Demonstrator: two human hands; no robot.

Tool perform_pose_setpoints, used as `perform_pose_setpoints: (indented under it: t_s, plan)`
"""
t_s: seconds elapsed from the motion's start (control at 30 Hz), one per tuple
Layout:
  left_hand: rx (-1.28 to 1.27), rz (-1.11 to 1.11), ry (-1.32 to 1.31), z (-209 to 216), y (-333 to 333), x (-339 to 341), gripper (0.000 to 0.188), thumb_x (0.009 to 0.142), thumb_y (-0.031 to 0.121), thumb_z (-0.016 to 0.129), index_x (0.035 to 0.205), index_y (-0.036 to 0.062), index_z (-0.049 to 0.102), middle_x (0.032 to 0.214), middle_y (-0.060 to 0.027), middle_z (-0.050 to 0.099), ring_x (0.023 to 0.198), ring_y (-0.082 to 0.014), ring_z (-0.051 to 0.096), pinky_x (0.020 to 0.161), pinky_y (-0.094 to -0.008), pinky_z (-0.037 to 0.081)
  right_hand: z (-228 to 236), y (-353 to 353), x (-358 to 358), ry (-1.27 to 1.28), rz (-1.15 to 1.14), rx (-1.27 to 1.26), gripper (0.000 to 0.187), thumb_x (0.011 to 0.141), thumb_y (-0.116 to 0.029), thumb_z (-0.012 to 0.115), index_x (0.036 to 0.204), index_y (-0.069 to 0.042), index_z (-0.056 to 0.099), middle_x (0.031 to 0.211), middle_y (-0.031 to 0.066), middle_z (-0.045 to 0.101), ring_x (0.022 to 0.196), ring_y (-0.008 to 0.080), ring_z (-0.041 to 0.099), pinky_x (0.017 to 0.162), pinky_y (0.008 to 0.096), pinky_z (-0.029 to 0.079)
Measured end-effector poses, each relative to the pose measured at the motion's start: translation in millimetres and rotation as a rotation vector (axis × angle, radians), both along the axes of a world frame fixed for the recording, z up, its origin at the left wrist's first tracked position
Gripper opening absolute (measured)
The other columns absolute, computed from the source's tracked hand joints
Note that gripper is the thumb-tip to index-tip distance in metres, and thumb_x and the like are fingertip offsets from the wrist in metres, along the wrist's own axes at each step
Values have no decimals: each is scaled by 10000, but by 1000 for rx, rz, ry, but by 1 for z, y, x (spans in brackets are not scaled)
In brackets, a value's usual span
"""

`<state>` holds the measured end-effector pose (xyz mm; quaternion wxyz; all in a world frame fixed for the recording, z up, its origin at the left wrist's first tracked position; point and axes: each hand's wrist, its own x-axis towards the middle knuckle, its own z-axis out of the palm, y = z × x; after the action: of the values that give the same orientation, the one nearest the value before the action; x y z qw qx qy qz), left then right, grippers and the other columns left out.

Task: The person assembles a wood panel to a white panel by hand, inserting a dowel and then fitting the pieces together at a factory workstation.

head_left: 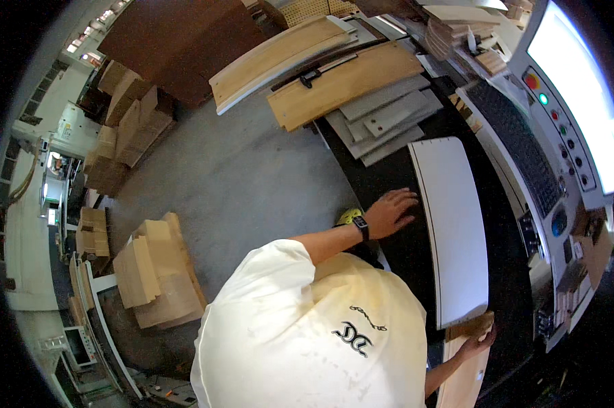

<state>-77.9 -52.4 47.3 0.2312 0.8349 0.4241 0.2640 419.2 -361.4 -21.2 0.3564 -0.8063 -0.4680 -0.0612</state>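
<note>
The person leans over a black bench (388, 170) on which a long white panel (456, 231) lies flat, running from the far side toward the near edge. The left hand (390, 212) rests flat at the panel's left edge, fingers (407, 197) spread apart and pressing down rather than gripping; a dark watch (361, 226) sits on that wrist. The right hand (475, 344) is at the panel's near end, fingers curled together around a small wooden block (471, 326) that touches the panel's near corner. Grey boards (388, 119) are stacked at the bench's far end, and a keyboard (514, 146) lies along the right side.
</note>
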Motion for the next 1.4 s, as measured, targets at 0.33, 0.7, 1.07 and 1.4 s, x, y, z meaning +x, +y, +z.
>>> perform_pose_setpoints:
  t_s: [0.33,0.7,1.07,1.4]
  plan:
    - [83,681,-207,29,153,-239,282,992,220,638,1215,47,636,1182,-188,666,1085,-389,631,931,-454,508,32,128,-99,-190,-42,34,290,966,-78,720,1234,24,675,1236,212,687,1152,347,652,995,433,521]
    - [-508,1178,-800,-59,221,-421,648,1048,482,535,1486,18,423,1498,-159,495,1347,-339,499,1106,-492,409,28,221,-244,190,-26,-52,382,973,-114,702,1343,-44,636,1399,193,581,1347,355,500,1143,469,399]
    - [-139,1285,-1546,6,175,-589,899,985,676,514,1560,14,315,1569,-198,388,1446,-389,389,1194,-481,353,99,280,-380,364,67,-143,391,901,-113,738,1271,-58,628,1426,231,511,1242,425,575,1020,462,524]
    - [-684,1102,-795,15,199,-667,949,979,665,529,1638,63,206,1675,-186,250,1517,-394,275,1257,-492,222,88,295,-401,291,52,-140,384,906,-140,718,1277,-81,641,1428,210,516,1218,428,583,1049,486,499]
